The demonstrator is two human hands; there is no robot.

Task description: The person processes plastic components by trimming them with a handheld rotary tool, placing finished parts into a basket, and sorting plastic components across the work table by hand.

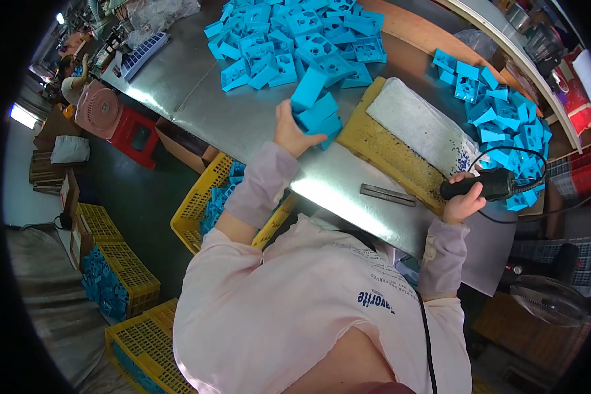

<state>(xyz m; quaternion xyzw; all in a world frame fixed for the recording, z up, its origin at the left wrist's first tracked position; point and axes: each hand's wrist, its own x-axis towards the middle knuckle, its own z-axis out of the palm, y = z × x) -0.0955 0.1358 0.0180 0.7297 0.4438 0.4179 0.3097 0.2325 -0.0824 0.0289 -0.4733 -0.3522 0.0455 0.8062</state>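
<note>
My left hand [295, 131] is closed around several blue plastic blocks [318, 113], held together above the metal table at the near side of a large pile of blue parts [295, 39]. My right hand [465, 197] grips a black corded tool [486, 186], its fingers wrapped round the body. Between the hands lies a yellow pad [391, 148] with a white cloth [420, 121] on it, both sprinkled with dark specks. A short metal bar [387, 194] rests on the table between the pad and its front edge.
More blue parts [499, 125] are heaped at the right, beside the tool's cable. Yellow crates [189, 213] with blue parts stand below the table at left. A pink fan [98, 110] sits on a red stool [136, 136]. Another person [72, 82] is at the far left.
</note>
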